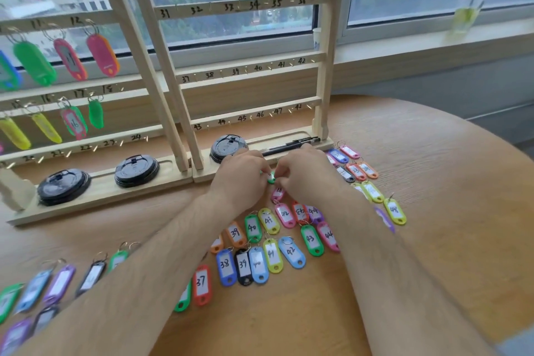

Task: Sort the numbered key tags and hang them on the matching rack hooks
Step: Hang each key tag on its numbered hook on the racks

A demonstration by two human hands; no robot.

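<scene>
My left hand [242, 172] and my right hand [303, 173] meet just in front of the right rack's base, and both pinch a small green key tag [271, 179] between their fingertips. A pink tag marked 18 [278, 193] lies right under them. Several numbered tags lie in rows on the table, among them 37 [202, 283], 38 [226, 266] and 48 [394, 210]. The right wooden rack [245, 69] has bare hooks numbered 31 to 48. The left rack [72, 87] carries several hung tags.
Black cup lids [64, 185] [136, 170] [228, 146] sit in the rack bases, and black pens [291, 145] lie in the right base. More tags lie at the lower left [57, 283]. A drink cup [468, 9] stands on the window sill.
</scene>
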